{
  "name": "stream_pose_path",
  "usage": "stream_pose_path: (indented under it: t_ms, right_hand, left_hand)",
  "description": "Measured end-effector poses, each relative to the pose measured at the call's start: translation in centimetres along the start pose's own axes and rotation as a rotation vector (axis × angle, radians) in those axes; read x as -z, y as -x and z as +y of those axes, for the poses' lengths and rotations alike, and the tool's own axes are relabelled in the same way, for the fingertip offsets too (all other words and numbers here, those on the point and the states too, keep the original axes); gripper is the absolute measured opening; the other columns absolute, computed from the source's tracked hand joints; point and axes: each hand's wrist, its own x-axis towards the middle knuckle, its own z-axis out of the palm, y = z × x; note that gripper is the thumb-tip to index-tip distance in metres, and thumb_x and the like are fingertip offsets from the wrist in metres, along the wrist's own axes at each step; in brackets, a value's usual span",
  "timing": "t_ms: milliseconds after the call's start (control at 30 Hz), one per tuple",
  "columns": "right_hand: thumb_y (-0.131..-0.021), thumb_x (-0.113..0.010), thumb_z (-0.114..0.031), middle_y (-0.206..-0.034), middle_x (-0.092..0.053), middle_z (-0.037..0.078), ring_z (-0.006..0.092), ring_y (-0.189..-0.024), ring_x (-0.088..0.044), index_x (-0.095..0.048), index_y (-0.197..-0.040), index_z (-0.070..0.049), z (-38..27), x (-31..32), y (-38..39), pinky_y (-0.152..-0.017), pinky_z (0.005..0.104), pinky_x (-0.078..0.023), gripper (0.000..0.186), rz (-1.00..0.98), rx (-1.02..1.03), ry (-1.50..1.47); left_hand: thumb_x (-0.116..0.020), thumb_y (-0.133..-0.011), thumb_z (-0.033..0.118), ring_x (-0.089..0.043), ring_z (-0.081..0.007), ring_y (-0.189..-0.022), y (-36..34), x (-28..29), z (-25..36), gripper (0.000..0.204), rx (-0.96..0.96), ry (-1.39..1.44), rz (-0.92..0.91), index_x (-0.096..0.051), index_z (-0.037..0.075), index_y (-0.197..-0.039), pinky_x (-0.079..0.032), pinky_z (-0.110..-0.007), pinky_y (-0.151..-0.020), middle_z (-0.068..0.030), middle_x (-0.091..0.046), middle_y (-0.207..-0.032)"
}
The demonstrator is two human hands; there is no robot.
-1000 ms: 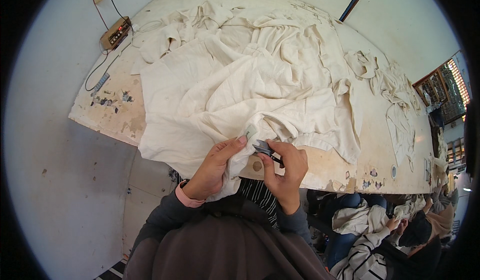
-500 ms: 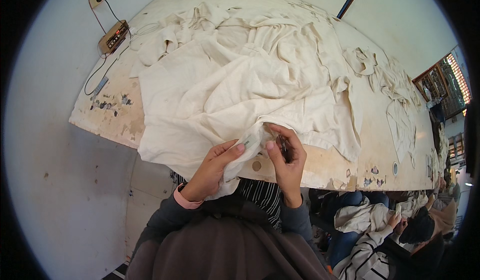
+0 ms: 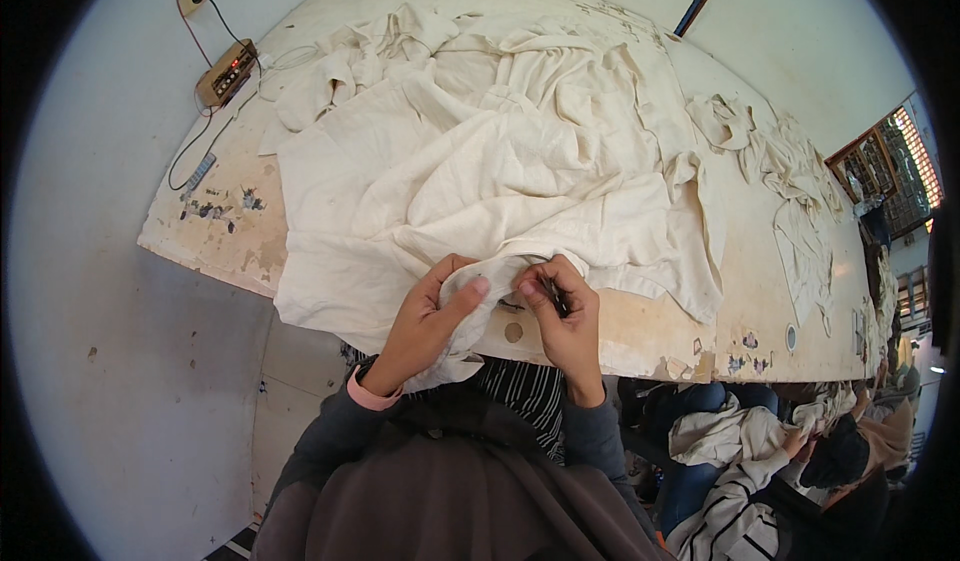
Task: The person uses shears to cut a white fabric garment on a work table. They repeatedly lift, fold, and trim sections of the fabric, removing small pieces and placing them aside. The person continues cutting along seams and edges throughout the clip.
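A cream-coloured cloth garment (image 3: 470, 181), creased and spread out, covers the near part of the table. My left hand (image 3: 425, 311) grips its lower edge, thumb on top and fingers underneath, with a loose fold hanging below toward my lap. Close by on the right, my right hand (image 3: 565, 316) is closed, its thumb and forefinger pinching at the same edge. Inside its curled fingers sits a small dark metal tool (image 3: 560, 304), apparently thread snips; most of it is hidden. Between the two hands the edge curves up in a raised loop.
The worn, pale table (image 3: 650, 336) ends just in front of me. More cream garments (image 3: 790, 176) lie farther right. At the left are a brown box with red lights (image 3: 228, 73) and a cable. A co-worker (image 3: 740, 501) sits at the lower right, handling cream cloth.
My left hand has turned the cloth edge, and the pale label seen under its thumb no longer shows. My right hand has shifted slightly left and down, closer to the left.
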Motion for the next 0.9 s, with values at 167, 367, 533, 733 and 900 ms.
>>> stream_pose_path:
  t_ms: [167,367,533,733,900]
  right_hand:
    - [-0.09,-0.073,-0.001,-0.093,-0.064,0.005,0.0109,-0.082,-0.057,-0.067,-0.103,0.002,-0.2,-0.3,0.5,-0.076,0.0245,-0.046,0.014,0.095,0.009,-0.052]
    - [-0.083,-0.081,-0.008,-0.097,-0.07,0.006,0.0157,-0.08,-0.062,-0.07,-0.109,-0.005,-1.8,-0.2,1.1,-0.072,0.0293,-0.043,0.029,0.14,0.153,0.327]
    - [-0.076,-0.084,-0.014,-0.099,-0.072,0.004,0.0192,-0.081,-0.063,-0.072,-0.111,-0.01,-1.4,0.2,0.9,-0.069,0.0349,-0.036,0.037,0.19,0.557,0.796]
    - [-0.061,-0.078,-0.006,-0.091,-0.068,-0.001,0.0164,-0.077,-0.062,-0.076,-0.107,-0.014,-3.1,0.4,1.1,-0.067,0.034,-0.036,0.047,0.095,0.576,0.83]
    - [-0.062,-0.079,-0.004,-0.083,-0.063,-0.001,0.0183,-0.067,-0.059,-0.076,-0.107,-0.015,-1.9,0.3,1.7,-0.066,0.0326,-0.039,0.047,0.198,0.728,0.551]
  left_hand:
    - [-0.072,-0.098,0.015,-0.059,-0.0036,-0.082,-0.8,0.8,-1.9,0.021,0.019,0.077,0.078,-0.059,0.006,-0.111,-0.048,-0.021,-0.074,0.0009,-0.068,-0.094]
    - [-0.068,-0.1,0.01,-0.068,-0.0083,-0.09,-1.0,0.3,-1.4,0.025,0.038,0.326,0.034,-0.055,0.006,-0.121,-0.052,-0.023,-0.078,-0.0072,-0.074,-0.104]
    - [-0.066,-0.101,0.009,-0.069,-0.0095,-0.092,-0.8,0.3,-0.9,0.03,0.079,0.383,0.003,-0.054,0.006,-0.129,-0.053,-0.023,-0.08,-0.0089,-0.075,-0.108]
    - [-0.066,-0.102,0.012,-0.069,-0.0078,-0.089,-0.5,0.0,-0.6,0.032,0.106,0.329,-0.049,-0.054,0.006,-0.131,-0.052,-0.021,-0.077,-0.0077,-0.076,-0.1]
    - [-0.066,-0.102,0.013,-0.068,-0.0065,-0.088,-0.9,0.1,-0.2,0.033,0.09,0.268,-0.024,-0.053,0.005,-0.131,-0.051,-0.021,-0.075,-0.0074,-0.076,-0.098]
